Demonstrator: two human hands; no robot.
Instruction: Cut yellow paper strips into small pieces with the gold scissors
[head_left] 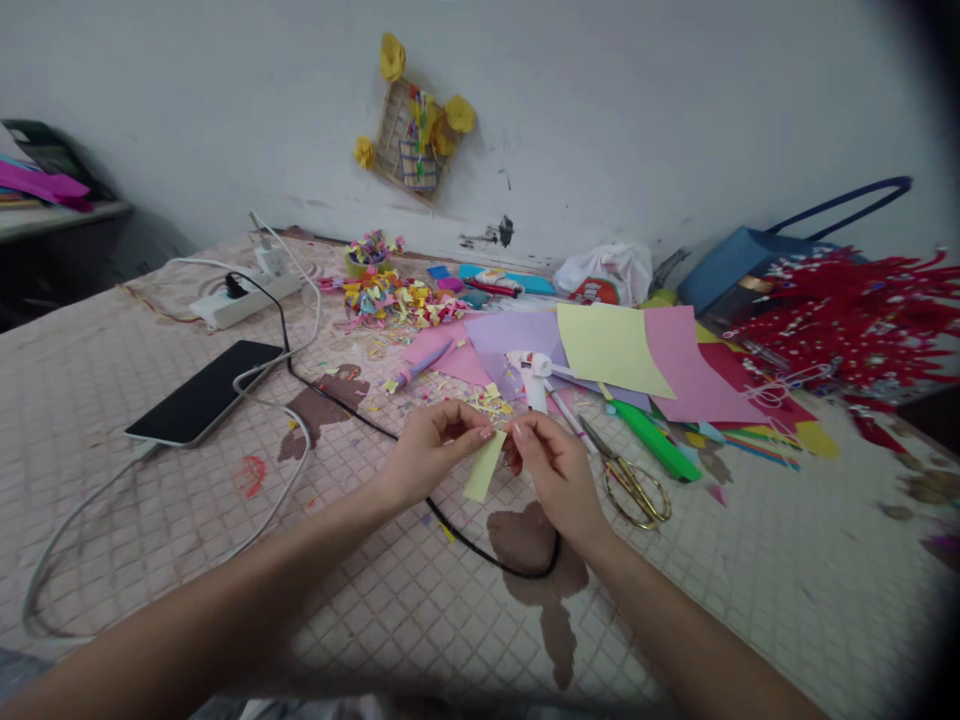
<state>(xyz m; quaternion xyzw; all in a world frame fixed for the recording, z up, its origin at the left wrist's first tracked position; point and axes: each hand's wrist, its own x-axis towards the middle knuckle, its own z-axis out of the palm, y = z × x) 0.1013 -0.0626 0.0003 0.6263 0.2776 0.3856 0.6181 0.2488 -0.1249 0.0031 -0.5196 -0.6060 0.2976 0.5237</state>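
A short pale yellow paper strip (485,470) hangs down between my hands over the table. My left hand (433,448) pinches its upper left edge between thumb and fingers. At the strip's top end, the thumb and fingertips of my right hand (551,465) close on it too; the exact grip is partly hidden by the fingers. Just beyond my hands stands a white glue gun (534,372), its lower part behind my right hand. Gold-handled scissors (632,483) lie to the right of that hand, beside a green utility knife (656,440).
Sheets of coloured paper (615,345) spread behind the glue gun. Heaped paper scraps (401,298) lie at the back. A phone (206,392), cables and a power strip (244,300) occupy the left. At right are a blue bag (739,265) and red beaded decorations (870,320).
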